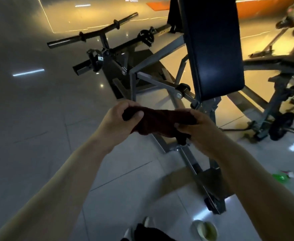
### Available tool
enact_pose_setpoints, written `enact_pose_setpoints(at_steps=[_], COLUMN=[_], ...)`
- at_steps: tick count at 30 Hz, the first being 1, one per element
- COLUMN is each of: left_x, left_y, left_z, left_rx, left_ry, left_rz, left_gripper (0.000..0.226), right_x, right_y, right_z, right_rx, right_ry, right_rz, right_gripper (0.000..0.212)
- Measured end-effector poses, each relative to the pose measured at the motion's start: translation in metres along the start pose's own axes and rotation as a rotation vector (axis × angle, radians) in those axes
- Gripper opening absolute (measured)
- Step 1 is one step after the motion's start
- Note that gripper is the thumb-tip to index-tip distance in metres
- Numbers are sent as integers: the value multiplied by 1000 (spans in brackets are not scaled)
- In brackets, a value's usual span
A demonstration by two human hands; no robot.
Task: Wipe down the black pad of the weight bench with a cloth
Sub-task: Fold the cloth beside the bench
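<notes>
Currently both hands are gripping a dark cloth, bunched and stretched between them in the air. The left hand is curling its fingers and thumb round one end. The right hand is clutching the other end, with a corner hanging below it. The cloth is staying apart from the bench.

Beyond the hands, the black pad is standing tilted, close to upright, its lower edge lying above the right hand in the view. A grey steel frame is carrying the pad, and its low rail is running beneath the hands toward the person's feet. A dark bar with handles is sticking out at the far left. Another machine is standing to the right. A green object is lying on the tiled floor at the right, and a pale shoe is showing at the bottom.
</notes>
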State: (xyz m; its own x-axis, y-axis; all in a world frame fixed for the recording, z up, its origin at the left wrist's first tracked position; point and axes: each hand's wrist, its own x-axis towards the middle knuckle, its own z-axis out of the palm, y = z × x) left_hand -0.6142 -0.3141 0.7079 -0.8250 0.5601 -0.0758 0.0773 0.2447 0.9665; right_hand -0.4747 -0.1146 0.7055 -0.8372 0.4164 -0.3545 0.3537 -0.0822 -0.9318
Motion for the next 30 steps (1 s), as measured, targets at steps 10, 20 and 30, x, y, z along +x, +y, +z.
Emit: enact_pose_setpoints(at_steps=[10,20,30], left_x=[-41,-127,-219], left_y=[-8,-26,-62], left_z=[53,205,380], left_rx=[-59,-132,-153], left_ry=[66,-12,178], left_rz=[-38,-141,-337], left_gripper=[29,17,21], right_x=[-31,-102,-173], right_y=[50,141,268], right_z=[-15,-153,-269], right_rx=[-291,-432,-62], right_ry=[226,224,76], right_rz=[-139,-162,58], right_gripper=[41,35,20])
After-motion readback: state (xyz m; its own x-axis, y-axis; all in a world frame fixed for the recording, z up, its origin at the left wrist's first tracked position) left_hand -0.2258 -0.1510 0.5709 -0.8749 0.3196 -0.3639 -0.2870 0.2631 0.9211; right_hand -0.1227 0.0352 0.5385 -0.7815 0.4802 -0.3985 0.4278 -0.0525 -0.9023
